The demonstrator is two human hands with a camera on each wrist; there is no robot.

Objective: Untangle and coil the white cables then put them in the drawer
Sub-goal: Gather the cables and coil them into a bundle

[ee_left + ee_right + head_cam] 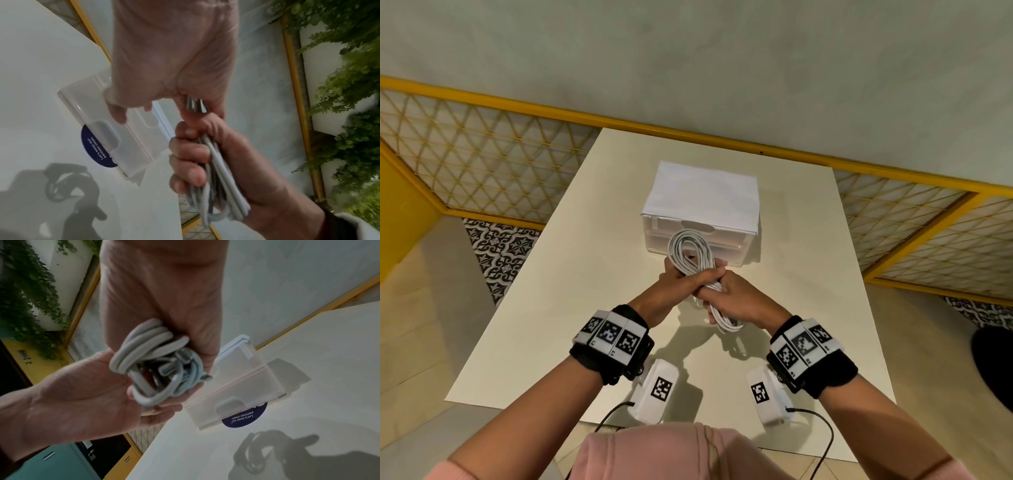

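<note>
Hands grip coil lengthwise (pointing drawerward).

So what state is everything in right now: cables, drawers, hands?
White cables: coiled into a bundle, held above the table.
Drawer unit: both drawers closed.
Left hand: grips the bundle.
Right hand: grips the bundle's lower part.

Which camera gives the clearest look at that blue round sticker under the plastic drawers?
The left wrist view: the blue sticker shows largest there, its white lettering legible. The right wrist view shows it too, upside down. The head view hides it behind the hands and cable.
</note>
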